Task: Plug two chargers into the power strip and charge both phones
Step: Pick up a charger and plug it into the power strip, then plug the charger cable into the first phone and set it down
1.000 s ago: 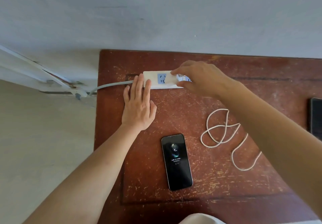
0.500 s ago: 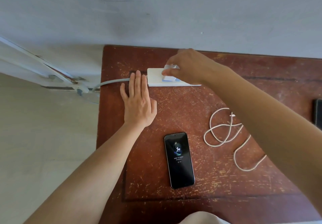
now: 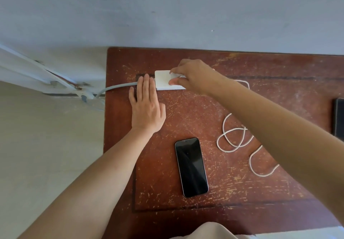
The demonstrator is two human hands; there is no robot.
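Observation:
A white power strip (image 3: pixel 162 81) lies at the back of the worn red-brown table (image 3: pixel 186 108). My right hand (image 3: pixel 193 75) covers its right part, fingers pinched on a white charger plug (image 3: pixel 176 75) pressed against the strip. My left hand (image 3: pixel 147 106) lies flat on the table, fingertips touching the strip's left end, holding nothing. A black phone (image 3: pixel 191 167) with a dark screen lies face up in the middle. A white cable (image 3: pixel 234 138) lies looped to its right. A second dark phone (image 3: pixel 338 116) shows at the right edge.
The strip's grey cord (image 3: pixel 115 87) runs left off the table toward white pipes (image 3: pixel 55 78) at the wall. A pale wall (image 3: pixel 167 15) stands directly behind the table. The floor lies left of the table edge.
My right hand has moved left along the strip with the plug and now presses it down. The socket seen earlier is covered. The middle phone's screen has gone dark.

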